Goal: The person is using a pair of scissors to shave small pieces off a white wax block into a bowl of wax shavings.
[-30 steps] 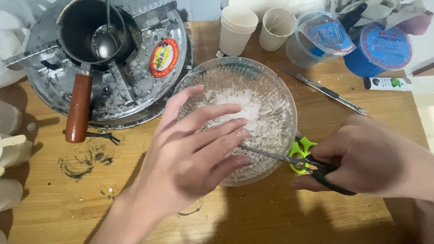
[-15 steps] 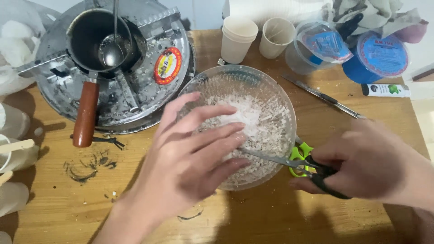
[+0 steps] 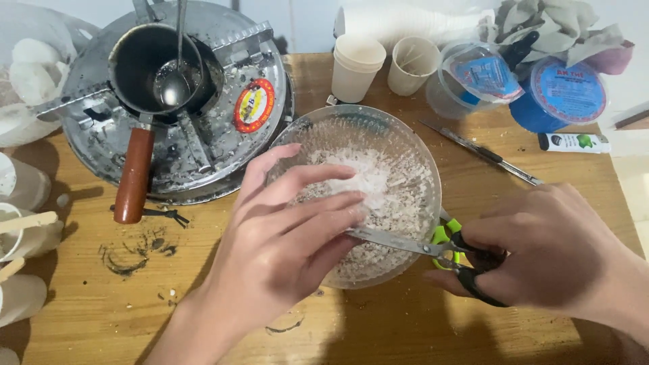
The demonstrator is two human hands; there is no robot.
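Two hands at the clear glass bowl (image 3: 378,135): left hand (image 3: 284,250) pinches soft white flakes (image 3: 368,179) at 12 o'clock; right hand (image 3: 541,250), 3 o'clock, grips green-handled steel scissors (image 3: 433,245); flakes seem light, crumbly

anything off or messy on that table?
Yes. Dark scorch-like smudges mark the wooden table left of the left hand, and small crumbs lie near them. White residue coats the wall of the glass bowl. Otherwise nothing is tipped; the right hand holds the scissors over the bowl.
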